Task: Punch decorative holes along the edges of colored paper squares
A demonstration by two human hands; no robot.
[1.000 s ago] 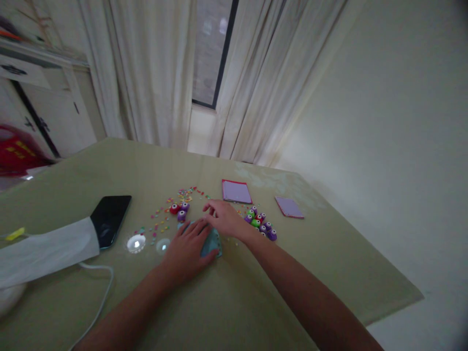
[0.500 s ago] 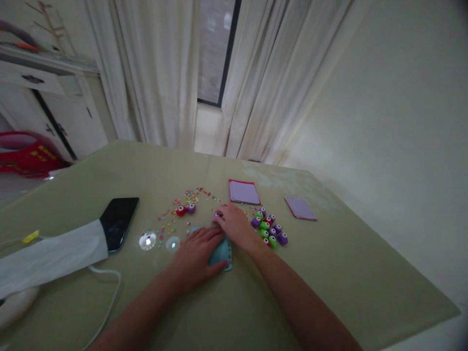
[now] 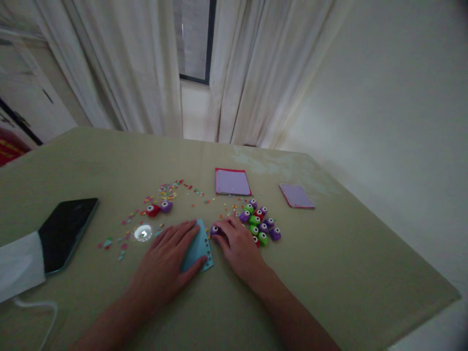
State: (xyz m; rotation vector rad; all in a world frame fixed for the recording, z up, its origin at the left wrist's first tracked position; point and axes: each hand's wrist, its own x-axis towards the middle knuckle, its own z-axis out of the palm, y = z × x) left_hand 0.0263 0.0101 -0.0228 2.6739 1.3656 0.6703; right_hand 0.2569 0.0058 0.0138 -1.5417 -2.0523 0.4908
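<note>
My left hand [image 3: 166, 253] lies flat with fingers stretched over a light blue card [image 3: 197, 248], pressing it to the table. Dark dots run along the card's right edge, and the hand hides its left part. Just right of the card, my right hand [image 3: 239, 243] has its fingers closed round a small purple one-eyed figure [image 3: 215, 231]. Beyond that hand is a cluster of similar green, red and purple one-eyed figures [image 3: 255, 220]. A red figure [image 3: 152, 210] and a purple figure [image 3: 166, 206] sit side by side farther left.
Colourful confetti bits [image 3: 168, 188] are scattered about the table [image 3: 329, 273]. A clear round dish [image 3: 143, 233] stands left of my left hand. Farther left lie a black phone [image 3: 69, 234], a white sheet [image 3: 20, 265] and a white cable [image 3: 36, 304]. Two lilac pads [image 3: 233, 182] [image 3: 297, 196] lie farther back.
My right hand has carried the purple figure rightward, from near my left fingers to beside the card. That figure earlier stood with the pair at left. The view has shifted too.
</note>
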